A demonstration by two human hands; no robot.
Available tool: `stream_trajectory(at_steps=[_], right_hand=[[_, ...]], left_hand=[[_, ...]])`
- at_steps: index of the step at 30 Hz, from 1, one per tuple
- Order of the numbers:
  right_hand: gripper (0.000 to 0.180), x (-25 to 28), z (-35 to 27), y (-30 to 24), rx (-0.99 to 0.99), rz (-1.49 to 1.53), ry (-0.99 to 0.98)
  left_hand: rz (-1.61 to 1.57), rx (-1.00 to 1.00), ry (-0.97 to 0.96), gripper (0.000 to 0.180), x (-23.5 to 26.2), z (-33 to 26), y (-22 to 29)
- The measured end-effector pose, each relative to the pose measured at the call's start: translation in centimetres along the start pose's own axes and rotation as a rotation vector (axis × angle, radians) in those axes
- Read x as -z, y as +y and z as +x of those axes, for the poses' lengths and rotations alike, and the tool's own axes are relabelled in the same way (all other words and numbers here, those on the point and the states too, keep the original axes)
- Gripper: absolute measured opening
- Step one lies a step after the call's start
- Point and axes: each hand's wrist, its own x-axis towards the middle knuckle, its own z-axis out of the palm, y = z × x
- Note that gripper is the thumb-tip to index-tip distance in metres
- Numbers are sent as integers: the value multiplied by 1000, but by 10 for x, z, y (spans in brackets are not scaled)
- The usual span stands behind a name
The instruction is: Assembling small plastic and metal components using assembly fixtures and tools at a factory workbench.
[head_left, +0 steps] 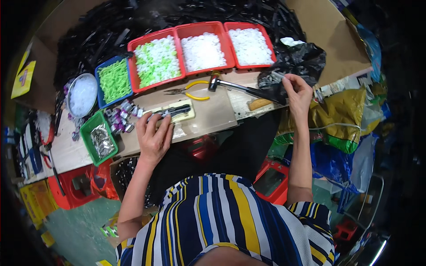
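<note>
My left hand (154, 137) lies at the left end of a pale yellow block (190, 116) on the bench, its fingers curled over the end of a long black piece (178, 109) set on that block. The fingertips are pressed together there, and they hide that end of the piece. My right hand (299, 92) is raised at the right, beside a crumpled black plastic bag (316, 60). Between its thumb and forefinger it pinches a small, thin, translucent piece (278, 75), too small to name. Pliers with yellow handles (196, 90) and a hammer (237, 86) lie beyond the block.
Red trays (178, 44) of white and green pieces line the back, before a heap of black strips (186, 11). Left are a blue tray (129, 73), a bowl (70, 104), a green tray (111, 153) of metal parts and purple-silver pieces (126, 116). A wooden piece (259, 104) lies right.
</note>
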Motion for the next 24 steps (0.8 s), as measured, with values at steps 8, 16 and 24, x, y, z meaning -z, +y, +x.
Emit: stream_trajectory(at_steps=[8,16,24], right_hand=[[8,-23,-6,-8,-17,200,-197],[8,-33,19,20,97,85,67],[11,-44,10,-9,-18,325,-113]], left_hand=[[-48,105,-8,36,31,1,1],[233,248,53,26,97,-6,-46],[234,559,-32,18,122,-19,-89]])
